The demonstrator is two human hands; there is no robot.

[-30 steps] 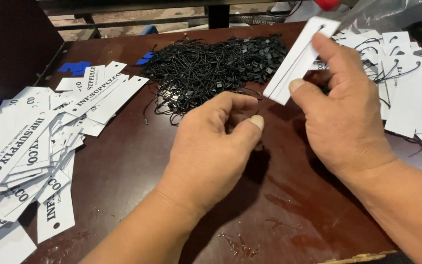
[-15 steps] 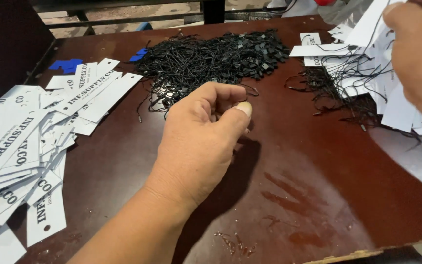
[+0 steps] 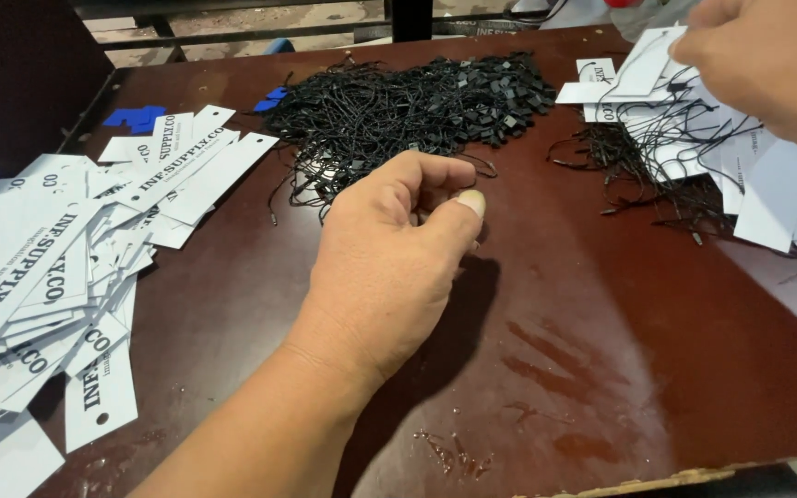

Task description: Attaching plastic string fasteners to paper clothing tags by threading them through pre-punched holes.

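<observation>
My left hand (image 3: 389, 267) hovers over the middle of the dark red table (image 3: 583, 350), fingers curled in, thumb against the forefinger, nothing visible in it. It is just in front of a heap of black strings with small plastic ends (image 3: 398, 106). My right hand (image 3: 767, 65) is at the top right, partly out of frame, its fingers pinching a white paper tag (image 3: 643, 63) tilted over a pile of white tags with black strings attached (image 3: 694, 148).
A broad spread of loose white printed tags (image 3: 57, 267) covers the left side of the table. Small blue pieces (image 3: 136, 117) lie at the back left. The front edge of the table (image 3: 657, 481) is chipped. A metal frame stands behind.
My right hand has carried the white tag from the centre, near my left hand, up and right to the strung-tag pile. My left hand has stayed in place with its fingers curled.
</observation>
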